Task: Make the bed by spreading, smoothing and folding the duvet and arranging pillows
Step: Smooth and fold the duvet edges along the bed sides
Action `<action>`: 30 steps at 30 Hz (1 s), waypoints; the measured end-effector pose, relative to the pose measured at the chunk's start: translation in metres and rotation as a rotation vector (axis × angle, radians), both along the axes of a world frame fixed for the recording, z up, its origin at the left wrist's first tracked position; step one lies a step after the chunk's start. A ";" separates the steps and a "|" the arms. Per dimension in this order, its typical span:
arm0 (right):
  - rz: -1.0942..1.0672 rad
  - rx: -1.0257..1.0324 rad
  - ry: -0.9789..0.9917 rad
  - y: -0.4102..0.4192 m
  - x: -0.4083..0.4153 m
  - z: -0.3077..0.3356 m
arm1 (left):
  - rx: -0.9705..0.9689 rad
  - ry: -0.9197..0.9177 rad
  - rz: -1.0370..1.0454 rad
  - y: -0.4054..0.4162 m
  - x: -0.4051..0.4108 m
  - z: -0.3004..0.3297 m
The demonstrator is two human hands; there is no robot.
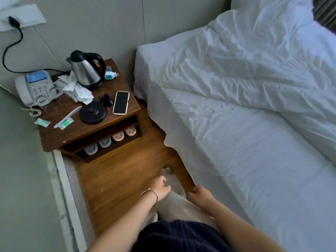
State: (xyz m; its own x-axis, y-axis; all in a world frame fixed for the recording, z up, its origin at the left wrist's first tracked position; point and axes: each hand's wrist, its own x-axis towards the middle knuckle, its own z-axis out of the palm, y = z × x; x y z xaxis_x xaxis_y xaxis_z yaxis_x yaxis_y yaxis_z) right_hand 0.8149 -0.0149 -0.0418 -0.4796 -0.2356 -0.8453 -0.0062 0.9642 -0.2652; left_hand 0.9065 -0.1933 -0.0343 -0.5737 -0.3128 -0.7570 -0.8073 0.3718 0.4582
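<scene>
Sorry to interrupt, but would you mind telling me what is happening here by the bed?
A person stands on the wooden floor beside the bed, both arms reaching down. The left hand and right hand hang near the mattress edge, holding nothing. The white duvet lies rumpled across the head of the bed, not yet spread or smoothed, with the lower sheet exposed. A cluttered bedside table with a kettle and phone stands to the left.

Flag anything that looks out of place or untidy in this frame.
The kettle stands off its base on the nightstand, beside crumpled paper. On the bed, the duvet lies rumpled and bunched toward the headboard, leaving the sheet bare.
</scene>
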 end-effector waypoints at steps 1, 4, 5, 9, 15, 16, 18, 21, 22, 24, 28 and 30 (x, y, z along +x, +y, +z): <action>-0.029 -0.002 -0.011 -0.013 -0.020 -0.004 | -0.030 0.014 -0.021 -0.019 -0.019 0.003; -0.162 -0.012 -0.033 -0.057 -0.083 -0.006 | -0.083 0.021 -0.065 -0.073 -0.075 0.016; -0.212 -0.015 -0.018 -0.072 -0.103 -0.001 | -0.090 0.020 -0.073 -0.087 -0.094 0.020; -0.336 -0.090 0.083 -0.120 -0.177 0.016 | -0.121 0.032 -0.141 -0.128 -0.179 0.029; -0.615 -0.165 0.074 -0.179 -0.292 0.018 | -0.074 0.121 -0.321 -0.180 -0.354 0.023; -0.670 -0.189 0.089 -0.189 -0.313 0.018 | -0.068 0.153 -0.332 -0.191 -0.386 0.020; -0.775 -0.216 0.135 -0.208 -0.354 0.021 | -0.084 0.210 -0.389 -0.212 -0.445 0.013; -0.901 -0.259 0.175 -0.237 -0.403 0.019 | -0.161 0.174 -0.643 -0.237 -0.510 0.001; -0.939 -0.283 0.167 -0.246 -0.416 0.017 | -0.200 0.146 -0.793 -0.241 -0.527 -0.005; -1.042 -0.320 0.130 -0.261 -0.440 0.009 | -0.283 0.142 -1.096 -0.243 -0.554 -0.018; -1.253 -0.333 0.123 -0.274 -0.472 -0.004 | -0.390 0.207 -1.326 -0.236 -0.591 -0.051; -1.289 -0.346 0.140 -0.272 -0.484 -0.006 | -0.352 0.374 -1.292 -0.240 -0.605 -0.061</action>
State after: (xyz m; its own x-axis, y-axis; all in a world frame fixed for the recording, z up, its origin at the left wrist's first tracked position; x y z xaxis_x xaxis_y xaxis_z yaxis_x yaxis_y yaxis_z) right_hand 0.3306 -0.2865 -0.0477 -0.5963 0.2565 -0.7607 0.8028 0.1866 -0.5663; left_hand 0.3012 -0.4337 -0.0951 -0.7480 0.4488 -0.4889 0.3415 0.8919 0.2963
